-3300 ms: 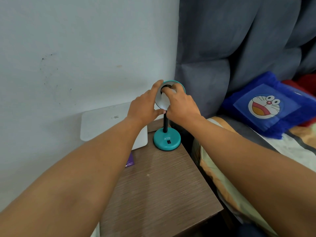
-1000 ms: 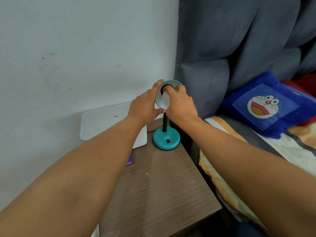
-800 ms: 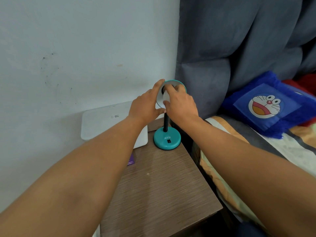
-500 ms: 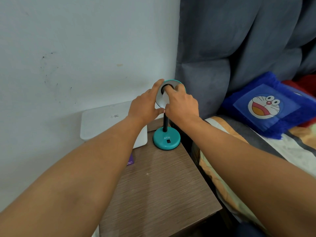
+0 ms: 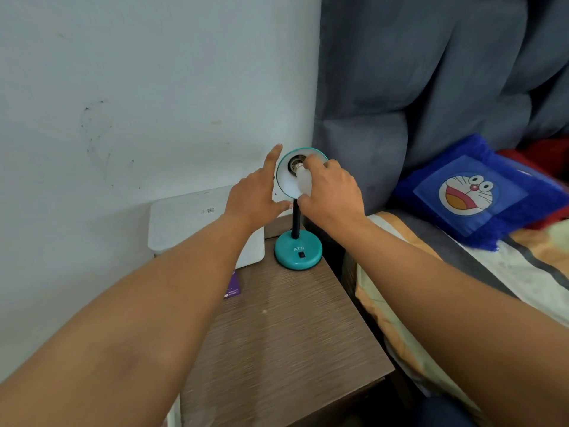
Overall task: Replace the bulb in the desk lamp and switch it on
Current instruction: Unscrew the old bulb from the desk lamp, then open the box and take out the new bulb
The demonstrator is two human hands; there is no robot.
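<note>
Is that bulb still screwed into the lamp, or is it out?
Out: the bulb in the right hand shows its bare metal screw base.

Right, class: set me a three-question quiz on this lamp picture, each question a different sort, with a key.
1. True or false: the left hand grips the bulb.
2. Which hand holds the bulb at the lamp shade? A) left B) right C) neither
3. Fill in: the switch sits on the lamp's teal ____.

Key
1. False: the left hand is open beside the shade.
2. B: the right hand has its fingers around the bulb, whose metal screw end shows at the socket.
3. Base, standing on the wooden bedside table.
</note>
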